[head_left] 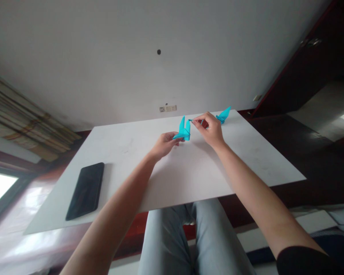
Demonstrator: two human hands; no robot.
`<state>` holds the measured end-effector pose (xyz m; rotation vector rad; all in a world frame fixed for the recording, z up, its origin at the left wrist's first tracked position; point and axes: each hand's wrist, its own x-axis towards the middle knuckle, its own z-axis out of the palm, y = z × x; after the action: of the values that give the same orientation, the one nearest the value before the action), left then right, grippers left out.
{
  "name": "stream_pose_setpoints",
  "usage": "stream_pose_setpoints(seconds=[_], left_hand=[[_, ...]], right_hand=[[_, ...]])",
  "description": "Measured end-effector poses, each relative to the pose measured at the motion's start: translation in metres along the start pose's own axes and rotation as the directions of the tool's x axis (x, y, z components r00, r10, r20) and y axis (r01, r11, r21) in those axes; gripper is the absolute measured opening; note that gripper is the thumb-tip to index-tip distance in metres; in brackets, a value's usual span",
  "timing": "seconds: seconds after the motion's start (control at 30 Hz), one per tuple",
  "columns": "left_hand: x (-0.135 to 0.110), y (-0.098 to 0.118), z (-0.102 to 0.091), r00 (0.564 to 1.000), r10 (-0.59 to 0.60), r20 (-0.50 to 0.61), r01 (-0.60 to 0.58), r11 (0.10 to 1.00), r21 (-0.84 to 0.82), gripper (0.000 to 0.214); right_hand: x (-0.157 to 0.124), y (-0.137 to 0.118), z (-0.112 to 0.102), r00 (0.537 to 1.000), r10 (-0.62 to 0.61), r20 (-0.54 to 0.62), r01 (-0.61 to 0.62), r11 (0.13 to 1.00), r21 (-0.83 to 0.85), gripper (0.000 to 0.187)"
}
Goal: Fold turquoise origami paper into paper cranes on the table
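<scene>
Crisp turquoise paper, folded into pointed wings, makes the bird (184,133) at mid-frame, pinched in my left hand (165,144) above the smooth white counter (172,183). My right hand (211,130), wrist bent inward, closes finger and thumb on a thin sliver (190,120), too small to identify. A second bird (224,115) sits right of centre.

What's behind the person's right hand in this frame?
Beyond the right hand, near the far right corner of the table, a blue folded-paper piece rises to a point. Its left side is covered by the hand, so its full shape can't be told.
</scene>
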<state>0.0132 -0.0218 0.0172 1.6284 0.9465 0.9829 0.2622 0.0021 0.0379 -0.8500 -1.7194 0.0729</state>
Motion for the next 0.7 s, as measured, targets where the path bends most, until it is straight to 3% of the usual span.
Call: stream_pose_setpoints(seconds=[0.13, 0.23, 0.33, 0.4, 0.53, 0.7], left_hand=[[-0.001, 0.001, 0.004, 0.999, 0.022, 0.041, -0.021, 0.999, -0.033, 0.032], [-0.002, 0.000, 0.005, 0.999, 0.015, 0.040, -0.013, 0.999, -0.036, 0.030], [-0.003, 0.001, 0.005, 1.000, 0.007, 0.013, -0.007, 1.000, -0.012, 0.025], [-0.003, 0.002, 0.004, 1.000, 0.018, 0.003, -0.018, 1.000, 0.005, 0.021], [-0.005, 0.005, 0.004, 0.999, 0.044, 0.000, -0.044, 0.999, 0.018, 0.018], [-0.003, 0.000, 0.002, 0.998, 0.058, -0.037, -0.058, 0.998, 0.011, 0.015]], right_hand=[[0.002, -0.001, -0.002, 0.996, -0.037, -0.082, 0.035, 0.999, -0.024, 0.047], [0.001, -0.005, -0.004, 0.994, 0.068, -0.081, -0.066, 0.998, 0.024, 0.052], [0.001, -0.008, -0.005, 0.971, 0.237, -0.009, -0.232, 0.959, 0.162, 0.061], [0.001, -0.009, -0.005, 0.956, 0.284, 0.073, -0.293, 0.928, 0.228, 0.069], [0.003, -0.009, -0.002, 0.945, 0.272, 0.181, -0.308, 0.926, 0.217, 0.073], [0.005, -0.012, 0.000, 0.946, 0.257, 0.199, -0.297, 0.933, 0.206, 0.071]])
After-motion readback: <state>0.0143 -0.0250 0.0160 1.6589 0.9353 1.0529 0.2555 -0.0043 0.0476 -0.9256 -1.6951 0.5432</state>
